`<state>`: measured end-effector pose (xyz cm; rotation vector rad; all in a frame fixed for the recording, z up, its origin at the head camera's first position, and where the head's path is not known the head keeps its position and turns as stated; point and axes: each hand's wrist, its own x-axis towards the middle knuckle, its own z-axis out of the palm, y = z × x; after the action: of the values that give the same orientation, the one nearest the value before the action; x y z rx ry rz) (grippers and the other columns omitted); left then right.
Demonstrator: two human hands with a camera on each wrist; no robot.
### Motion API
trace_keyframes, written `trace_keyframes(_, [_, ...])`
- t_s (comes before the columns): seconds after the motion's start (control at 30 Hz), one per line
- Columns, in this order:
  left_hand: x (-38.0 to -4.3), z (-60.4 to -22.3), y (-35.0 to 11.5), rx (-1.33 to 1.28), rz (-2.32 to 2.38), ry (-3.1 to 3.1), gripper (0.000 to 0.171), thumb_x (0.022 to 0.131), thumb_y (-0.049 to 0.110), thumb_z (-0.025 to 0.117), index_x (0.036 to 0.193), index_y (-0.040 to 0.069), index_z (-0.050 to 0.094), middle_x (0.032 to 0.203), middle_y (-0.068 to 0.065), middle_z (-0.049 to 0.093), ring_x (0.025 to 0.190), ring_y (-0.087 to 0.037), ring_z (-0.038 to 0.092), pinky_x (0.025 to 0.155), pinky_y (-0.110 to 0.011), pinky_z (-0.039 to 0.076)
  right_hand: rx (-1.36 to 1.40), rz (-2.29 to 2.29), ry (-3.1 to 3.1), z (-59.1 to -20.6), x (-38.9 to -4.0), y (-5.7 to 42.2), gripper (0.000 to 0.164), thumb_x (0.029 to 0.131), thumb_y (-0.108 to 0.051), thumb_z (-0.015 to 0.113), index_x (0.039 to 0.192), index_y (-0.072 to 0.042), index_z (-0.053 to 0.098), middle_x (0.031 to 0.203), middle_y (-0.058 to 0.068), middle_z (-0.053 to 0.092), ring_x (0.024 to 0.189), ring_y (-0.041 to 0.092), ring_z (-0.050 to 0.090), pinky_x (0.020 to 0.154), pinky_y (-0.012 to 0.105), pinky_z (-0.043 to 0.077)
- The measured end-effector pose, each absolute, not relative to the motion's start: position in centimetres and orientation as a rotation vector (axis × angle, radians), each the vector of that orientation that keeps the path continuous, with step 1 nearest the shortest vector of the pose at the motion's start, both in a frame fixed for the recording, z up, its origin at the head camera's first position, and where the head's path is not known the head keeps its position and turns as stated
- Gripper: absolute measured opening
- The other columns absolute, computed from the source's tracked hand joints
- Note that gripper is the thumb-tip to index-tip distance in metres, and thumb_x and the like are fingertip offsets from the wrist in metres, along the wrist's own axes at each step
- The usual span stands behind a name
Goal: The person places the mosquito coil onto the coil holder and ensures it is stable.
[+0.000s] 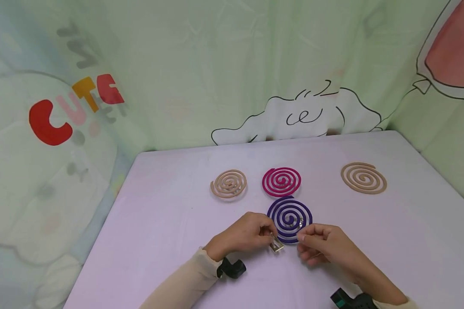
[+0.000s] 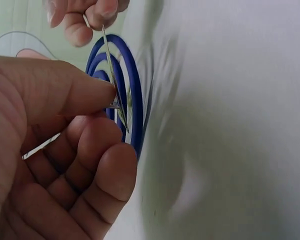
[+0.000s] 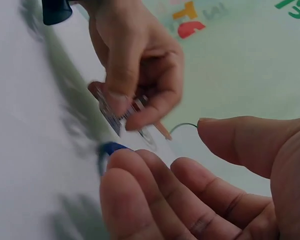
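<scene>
My left hand (image 1: 245,231) pinches a small, thin metal mosquito-coil stand (image 1: 277,245) between thumb and fingers. In the left wrist view the stand (image 2: 110,59) shows nearly edge-on past the thumb tip. Just beyond both hands is a dark purple-blue mosquito coil (image 1: 289,219), with something shiny and metallic showing through its rings near the centre. My right hand (image 1: 325,244) is at the coil's near right edge. In the right wrist view its thumb stands apart from the loosely bent fingers, and a bit of the coil (image 3: 112,147) shows behind the fingertips.
Behind the purple coil lie a pink coil (image 1: 282,181) and, to its left, a beige coil (image 1: 229,182). Another beige coil (image 1: 364,177) lies farther right. The pale table (image 1: 170,193) meets a printed curtain (image 1: 185,77) at its back and sides.
</scene>
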<state>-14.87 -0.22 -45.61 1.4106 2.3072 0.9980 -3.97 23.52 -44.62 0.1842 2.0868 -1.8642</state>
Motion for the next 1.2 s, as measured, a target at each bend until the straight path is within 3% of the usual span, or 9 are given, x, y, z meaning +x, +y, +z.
trace_keyframes(0.2, [-14.5,-45.6,0.6,1.436,0.971,2.338,0.011,0.087,0.002,0.076,0.091,0.012,0.077,0.072,0.010,0.061,0.067,0.007,0.048,0.063,-0.008,0.041,0.083,-1.895,2.005,-45.1,-3.8,22.3,0.036,0.102,-0.016,0.065,0.121,0.015,0.062,0.093,0.013,0.075,0.077,0.021,0.073,0.068,0.039,0.064])
trace_keyframes(0.67, [-13.9,-45.3,1.4,1.343,1.052,2.295,0.013,0.087,0.000,0.075,0.092,0.011,0.077,0.070,0.011,0.061,0.065,0.008,0.049,0.060,-0.009,0.042,0.131,-1.969,2.001,-45.7,-4.2,21.5,0.040,0.097,-0.005,0.068,0.128,0.019,0.057,0.094,0.013,0.077,0.079,0.019,0.075,0.070,0.035,0.064])
trace_keyframes(1.2, [-14.2,-44.9,1.1,1.275,1.193,2.095,0.010,0.090,0.003,0.080,0.099,0.004,0.076,0.077,0.002,0.065,0.070,0.008,0.054,0.066,-0.013,0.050,0.097,-1.979,2.009,-45.0,-4.7,21.7,0.039,0.098,-0.007,0.067,0.126,0.019,0.061,0.095,0.011,0.077,0.075,0.017,0.074,0.070,0.031,0.063])
